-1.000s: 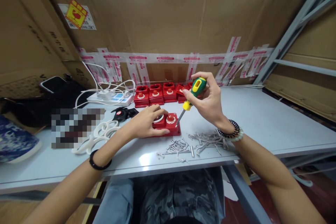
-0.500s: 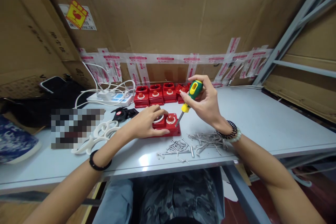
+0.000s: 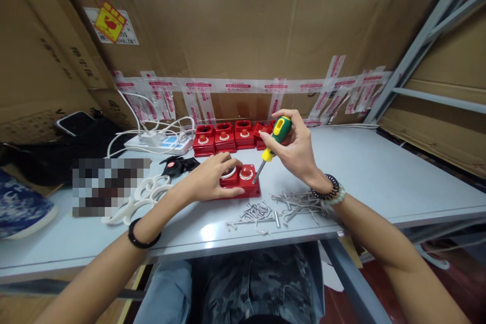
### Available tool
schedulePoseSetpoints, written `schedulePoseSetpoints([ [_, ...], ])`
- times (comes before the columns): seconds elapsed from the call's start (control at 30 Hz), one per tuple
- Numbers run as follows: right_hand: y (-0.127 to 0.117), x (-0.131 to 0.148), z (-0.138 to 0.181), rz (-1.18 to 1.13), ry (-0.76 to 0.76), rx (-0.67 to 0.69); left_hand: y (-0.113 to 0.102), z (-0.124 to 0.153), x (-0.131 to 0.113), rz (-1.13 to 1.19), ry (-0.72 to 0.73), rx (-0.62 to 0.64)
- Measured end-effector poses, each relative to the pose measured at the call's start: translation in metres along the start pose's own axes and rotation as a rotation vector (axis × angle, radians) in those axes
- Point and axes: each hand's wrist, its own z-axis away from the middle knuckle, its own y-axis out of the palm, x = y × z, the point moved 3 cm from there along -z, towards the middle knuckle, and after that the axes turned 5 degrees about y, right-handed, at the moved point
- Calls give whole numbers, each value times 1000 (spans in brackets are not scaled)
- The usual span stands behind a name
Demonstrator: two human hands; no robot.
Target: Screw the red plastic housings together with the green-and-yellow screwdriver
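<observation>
My right hand [image 3: 298,152] is closed around the green and yellow handle of a screwdriver [image 3: 280,130]. Its metal shaft slants down to the left, and the tip meets the front right corner of a red plastic housing [image 3: 248,190]. On that housing are a red dome with a white ring around it and a second, larger white ring [image 3: 229,172]. My left hand [image 3: 210,177] grips the housing from the left against the table, covering much of its left part. Loose screws [image 3: 255,211] lie just in front of it.
Several similar red housings [image 3: 225,137] stand in a row behind. To the left are a power strip [image 3: 161,144] with white cables, black parts [image 3: 178,164] and white plastic rings [image 3: 144,197]. Long thin metal pieces [image 3: 299,205] lie right of the screws. Cardboard [image 3: 243,25] rises behind the table.
</observation>
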Motion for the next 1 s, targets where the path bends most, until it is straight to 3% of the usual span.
schedulePoseSetpoints([
  [0.47,22,30,12,187,-340,14,5,1,3,-31,43,-18],
  [0.73,11,28,6,-53,-186,371,1,-1,-2,-67,33,14],
  [0.8,10,29,5,-35,-190,353,1,-1,-2,-70,29,11],
  [0.93,9,33,7,61,-276,170,2,0,0,-43,32,-4],
  [1.0,9,35,8,79,-309,162,3,0,0,-48,37,-12],
])
